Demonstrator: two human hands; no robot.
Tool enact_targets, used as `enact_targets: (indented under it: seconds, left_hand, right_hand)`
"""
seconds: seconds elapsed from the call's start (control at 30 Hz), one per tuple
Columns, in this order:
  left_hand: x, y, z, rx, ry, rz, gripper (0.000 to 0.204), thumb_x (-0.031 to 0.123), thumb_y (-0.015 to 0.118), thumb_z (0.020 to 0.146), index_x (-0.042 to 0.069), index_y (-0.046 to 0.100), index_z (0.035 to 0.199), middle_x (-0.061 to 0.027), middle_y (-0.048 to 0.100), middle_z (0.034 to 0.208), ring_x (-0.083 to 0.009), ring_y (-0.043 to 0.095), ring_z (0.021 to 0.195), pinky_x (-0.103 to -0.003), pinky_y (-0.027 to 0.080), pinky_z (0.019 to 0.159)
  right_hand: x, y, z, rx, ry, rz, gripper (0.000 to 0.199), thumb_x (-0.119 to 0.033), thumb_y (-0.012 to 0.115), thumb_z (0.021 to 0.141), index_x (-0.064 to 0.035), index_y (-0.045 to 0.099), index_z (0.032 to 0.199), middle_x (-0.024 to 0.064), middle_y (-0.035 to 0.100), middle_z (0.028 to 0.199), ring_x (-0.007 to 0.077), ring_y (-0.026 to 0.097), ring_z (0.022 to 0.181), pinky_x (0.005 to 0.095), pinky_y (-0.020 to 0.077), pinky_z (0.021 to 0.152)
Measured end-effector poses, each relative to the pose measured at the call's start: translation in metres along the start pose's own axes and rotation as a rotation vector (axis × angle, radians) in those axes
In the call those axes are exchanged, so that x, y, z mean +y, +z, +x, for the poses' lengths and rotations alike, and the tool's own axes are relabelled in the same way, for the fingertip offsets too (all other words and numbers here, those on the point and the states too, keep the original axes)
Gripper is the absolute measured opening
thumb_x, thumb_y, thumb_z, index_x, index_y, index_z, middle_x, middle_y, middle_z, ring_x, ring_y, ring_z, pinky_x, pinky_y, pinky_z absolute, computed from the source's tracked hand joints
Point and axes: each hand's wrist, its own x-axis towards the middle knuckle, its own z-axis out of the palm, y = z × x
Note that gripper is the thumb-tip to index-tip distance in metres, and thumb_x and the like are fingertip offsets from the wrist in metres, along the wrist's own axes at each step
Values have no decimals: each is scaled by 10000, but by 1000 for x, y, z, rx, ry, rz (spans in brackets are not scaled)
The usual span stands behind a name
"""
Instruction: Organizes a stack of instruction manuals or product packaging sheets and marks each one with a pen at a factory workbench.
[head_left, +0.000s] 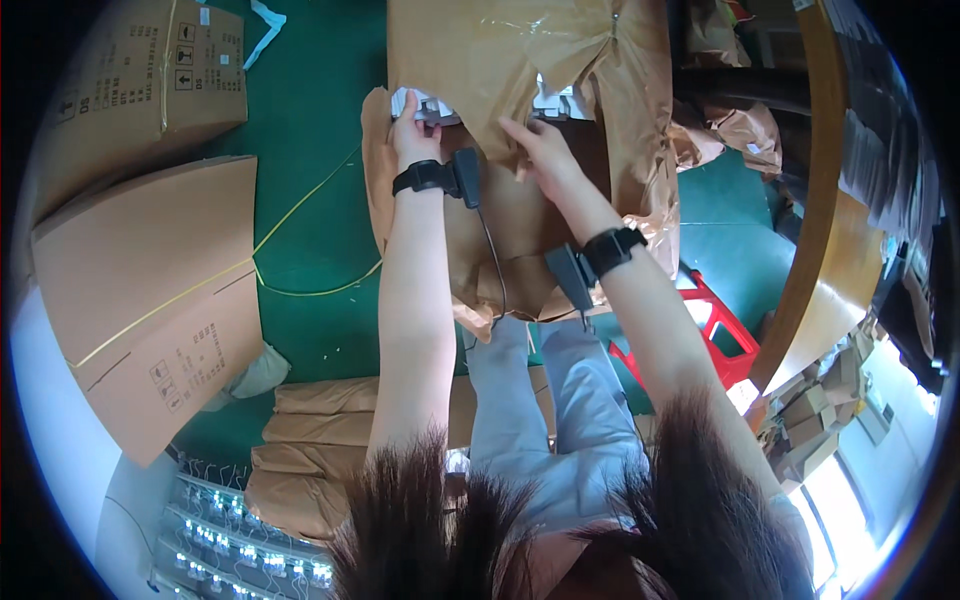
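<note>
A large brown paper wrapping (520, 55) is in front of me, torn or folded open along its near side. Through gaps in the paper show a white and grey item (432, 108) at the left and another white and grey item (556, 103) at the right; their kind is not clear. My left hand (417, 137) reaches into the left gap, its fingers curled against the item there. Beside the middle paper flap is my right hand (548, 158), forefinger stretched toward the flap and thumb apart. Each wrist wears a black strap with a dark box.
Cardboard cartons (165, 290) stand at the left, with a loose yellow strap (315, 292) across the green floor (310, 200). A red plastic stool (715, 325) and a wooden table edge (815, 250) are at the right. Brown paper-wrapped bundles (315, 430) lie at the lower left.
</note>
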Motion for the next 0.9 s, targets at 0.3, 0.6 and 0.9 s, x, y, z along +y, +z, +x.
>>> enact_targets:
  seconds: [0.3,0.6,0.9]
  left_hand:
    - [-33,-32,-20,12,79,48,392,283,678,735,147,505,1059,48,546,986,-83,454,887,-282,317,743]
    - [-70,-35,-47,41,72,12,407,289,667,743,154,458,1066,48,510,994,-94,444,870,-276,307,713]
    - [-66,-24,-78,69,24,74,403,208,638,756,160,410,1085,-6,432,1116,-141,458,935,-282,336,743]
  right_hand:
    - [-78,46,-12,-152,48,532,249,-140,553,806,21,525,994,116,582,977,193,571,898,316,456,795]
    - [-84,18,40,-564,160,869,276,-103,500,817,-144,535,1087,127,557,1082,343,499,1038,447,393,898]
    - [3,12,-33,-81,-130,907,373,-212,497,828,34,440,1103,154,512,1078,288,505,988,359,408,867]
